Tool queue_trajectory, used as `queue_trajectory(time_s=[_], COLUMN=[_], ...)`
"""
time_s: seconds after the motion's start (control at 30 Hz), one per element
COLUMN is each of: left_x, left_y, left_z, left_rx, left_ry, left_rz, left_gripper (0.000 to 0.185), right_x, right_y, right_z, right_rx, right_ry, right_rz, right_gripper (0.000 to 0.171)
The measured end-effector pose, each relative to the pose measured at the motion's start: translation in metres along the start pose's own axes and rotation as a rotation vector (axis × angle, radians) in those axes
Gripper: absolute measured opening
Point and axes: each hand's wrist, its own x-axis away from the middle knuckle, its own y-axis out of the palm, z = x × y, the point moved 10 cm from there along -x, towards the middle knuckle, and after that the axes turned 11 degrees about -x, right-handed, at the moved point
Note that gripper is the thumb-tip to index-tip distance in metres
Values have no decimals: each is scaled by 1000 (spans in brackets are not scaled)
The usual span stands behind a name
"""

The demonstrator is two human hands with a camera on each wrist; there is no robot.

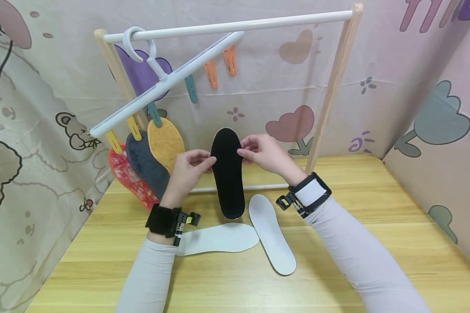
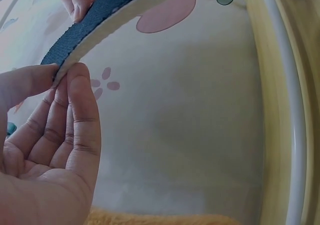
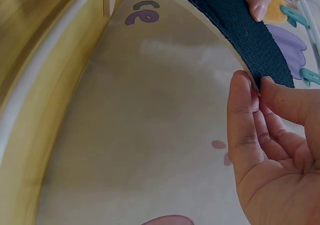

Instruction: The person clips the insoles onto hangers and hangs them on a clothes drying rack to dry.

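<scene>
A black insole (image 1: pixel 229 178) stands upright above the wooden table, its toe end up and its dark face toward me. My left hand (image 1: pixel 191 170) pinches its left edge between thumb and fingers. On the opposite edge, my right hand (image 1: pixel 267 155) pinches it the same way. Both wrist views show the thin pale underside of the insole (image 2: pixel 107 17) along its rim. Two white insoles lie on the table below: one sideways (image 1: pixel 221 238), the other slanting (image 1: pixel 273 237) to the right. Red (image 1: pixel 131 174), grey (image 1: pixel 146 161) and yellow (image 1: pixel 165 141) insoles hang clipped at the left.
A white hanger (image 1: pixel 180 76) hangs tilted from the rack's top rail (image 1: pixel 227 27). Orange clips (image 1: pixel 230 61) and a teal clip (image 1: pixel 191 89) on its right half hold nothing. The rack's wooden post (image 1: pixel 333 91) rises at the right, and a low white bar (image 1: pixel 264 187) runs behind the insole.
</scene>
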Motion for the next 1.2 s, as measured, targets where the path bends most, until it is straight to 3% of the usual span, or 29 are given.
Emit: queue_trajectory(time_s=[0.6,1.2], left_x=[0,1], left_y=[-16,-28], left_z=[-2,-1], left_rx=[0,4], left_ry=[-14,-29], left_rz=[42,80], left_gripper=[27,29], right_x=[-13,-29], right_y=[7,7], right_z=[-15,-40], right_rx=[17,159], right_ry=[9,-58], right_rz=[-18,2], right_gripper=[18,30])
